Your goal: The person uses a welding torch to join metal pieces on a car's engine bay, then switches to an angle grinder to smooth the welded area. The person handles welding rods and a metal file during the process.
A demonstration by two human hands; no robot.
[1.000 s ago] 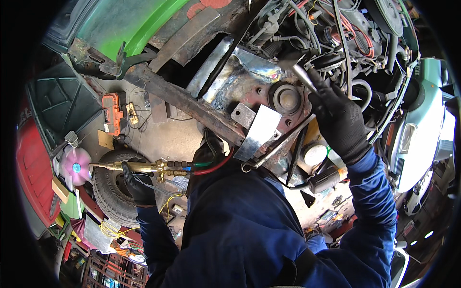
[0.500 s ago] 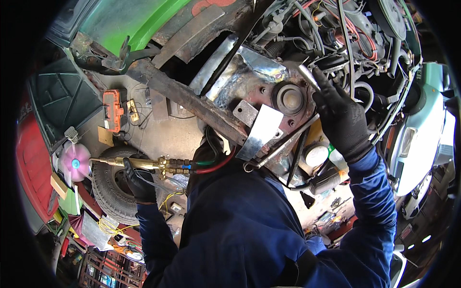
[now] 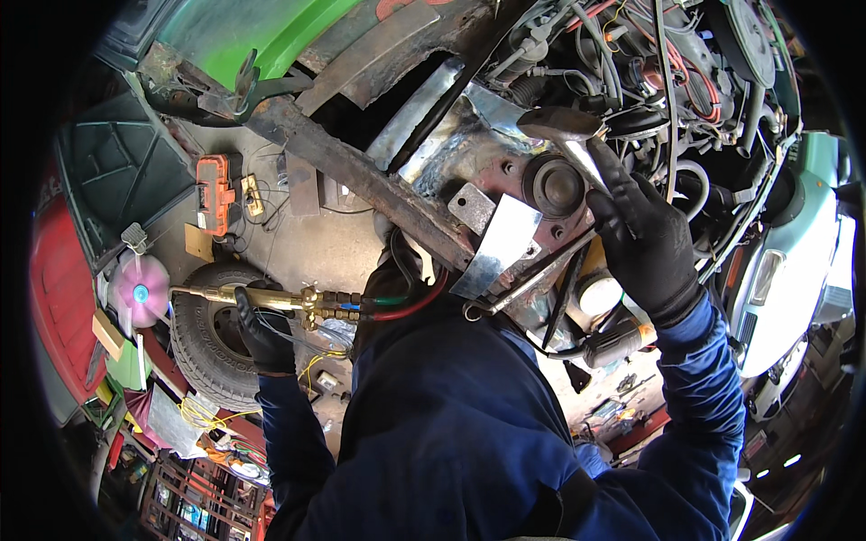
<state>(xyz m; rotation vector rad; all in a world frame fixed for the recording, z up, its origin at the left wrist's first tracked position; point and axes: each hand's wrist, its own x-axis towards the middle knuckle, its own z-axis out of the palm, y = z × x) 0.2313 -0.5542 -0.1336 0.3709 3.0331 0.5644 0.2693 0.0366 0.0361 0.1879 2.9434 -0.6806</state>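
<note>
My left hand (image 3: 263, 337), in a black glove, is closed round a brass gas torch (image 3: 271, 298), its tip pointing left. Green and red hoses (image 3: 397, 314) run from the torch's right end toward my body. A thin grey wire loops beside that hand. My right hand (image 3: 648, 248), also gloved in black, grips a hammer (image 3: 557, 123) by its bright handle. The hammer's head is up over the car's metalwork. Below it are a round black mount (image 3: 553, 186), a shiny bent metal strip (image 3: 503, 245) and a small drilled plate (image 3: 472, 208).
A rusty frame rail (image 3: 361, 185) crosses in front of me, beside bare welded sheet metal (image 3: 451, 149). Engine hoses and wires (image 3: 695, 77) fill the upper right. On the left are a tyre (image 3: 212, 347), a pink fan (image 3: 140, 290) and an orange case (image 3: 214, 194). A pale green car (image 3: 785, 252) stands right.
The hammer has turned in my right hand, and its head now shows, where only the bright handle did before. My left hand keeps the torch in about the same place.
</note>
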